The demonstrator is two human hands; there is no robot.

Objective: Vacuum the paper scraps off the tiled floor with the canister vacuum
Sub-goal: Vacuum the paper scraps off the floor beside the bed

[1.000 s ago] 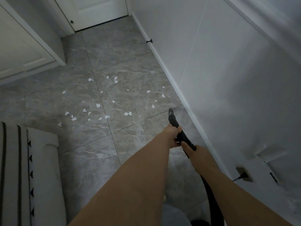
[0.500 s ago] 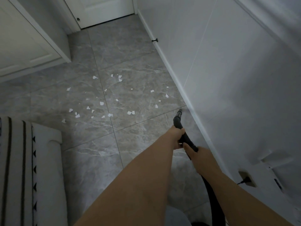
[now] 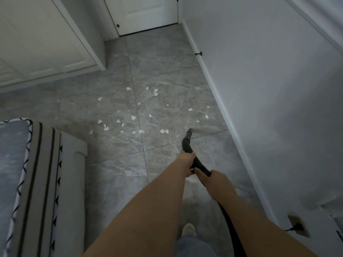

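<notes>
Nearest me, my pale shoe stands on the grey tiled floor, whose large squares carry a marbled veining and thin grout lines. To my left sits an upholstered seat with a rounded cream edge, dark stripes and a row of small black triangles. The smooth black vacuum hose runs up between my forearms. My right hand is curled round the hose where it meets the rigid handle, and my left hand grips the curved plastic handle just ahead of it. The tapered black nozzle points down near the floor, just beside the closest paper scraps, small white torn flakes scattered across two tiles. Beyond them stand a white panelled cabinet and a white door; a white baseboard runs along the right wall.
</notes>
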